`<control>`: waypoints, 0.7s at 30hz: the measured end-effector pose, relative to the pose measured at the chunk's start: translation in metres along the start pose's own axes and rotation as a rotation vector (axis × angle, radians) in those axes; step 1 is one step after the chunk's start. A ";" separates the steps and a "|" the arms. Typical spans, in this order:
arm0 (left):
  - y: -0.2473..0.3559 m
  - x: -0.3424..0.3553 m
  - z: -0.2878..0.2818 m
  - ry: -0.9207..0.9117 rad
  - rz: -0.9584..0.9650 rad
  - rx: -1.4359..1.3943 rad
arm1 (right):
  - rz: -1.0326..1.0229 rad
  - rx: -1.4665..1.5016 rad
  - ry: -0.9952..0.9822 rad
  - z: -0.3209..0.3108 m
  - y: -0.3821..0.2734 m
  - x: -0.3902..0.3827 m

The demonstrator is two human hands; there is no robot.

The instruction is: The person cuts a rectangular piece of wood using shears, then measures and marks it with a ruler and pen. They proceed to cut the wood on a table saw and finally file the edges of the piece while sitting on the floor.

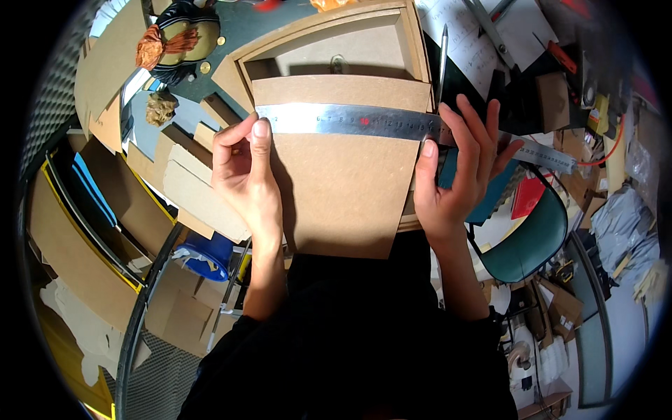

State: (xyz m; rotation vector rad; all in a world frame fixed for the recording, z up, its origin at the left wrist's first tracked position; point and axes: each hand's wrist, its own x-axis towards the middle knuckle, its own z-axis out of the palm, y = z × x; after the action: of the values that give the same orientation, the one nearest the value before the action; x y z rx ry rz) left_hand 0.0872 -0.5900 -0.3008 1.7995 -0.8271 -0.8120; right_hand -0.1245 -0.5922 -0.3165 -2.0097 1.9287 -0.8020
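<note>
A long steel ruler (315,119) lies across a brown fibreboard panel (343,189), near its far edge. My left hand (246,168) pinches the ruler's left end at the panel's left edge, thumb on top and index finger curled beside it. Fingers spread, my right hand (458,168) is by the panel's right edge. Its thumb tip touches the edge area just below the ruler, while the other fingers stretch over the ruler. Beyond the hand, the ruler's far end sticks out to the right. Partly under the panel sits an open brown box (336,42).
A pencil-like rod (443,56) and written paper (462,35) lie right of the box. Left are cardboard pieces (199,178), a crumpled tan lump (162,108) and a dark bundle with an orange ruffle (168,45). A green stool (525,245) stands lower right, a blue bucket (206,255) lower left.
</note>
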 end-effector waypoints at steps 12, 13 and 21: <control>0.003 0.002 0.000 -0.071 -0.038 -0.151 | 0.576 0.192 -0.062 -0.024 0.068 -0.067; 0.000 0.002 -0.001 -0.082 -0.029 -0.148 | 0.557 0.193 -0.092 -0.016 0.072 -0.061; 0.001 0.005 -0.002 -0.047 -0.036 -0.153 | 0.343 0.178 -0.265 0.043 0.068 0.018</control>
State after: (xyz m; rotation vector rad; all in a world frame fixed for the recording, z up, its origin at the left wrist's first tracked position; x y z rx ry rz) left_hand 0.0915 -0.5931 -0.2998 1.6702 -0.7436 -0.9192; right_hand -0.1591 -0.6253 -0.3837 -1.5376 1.8982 -0.5654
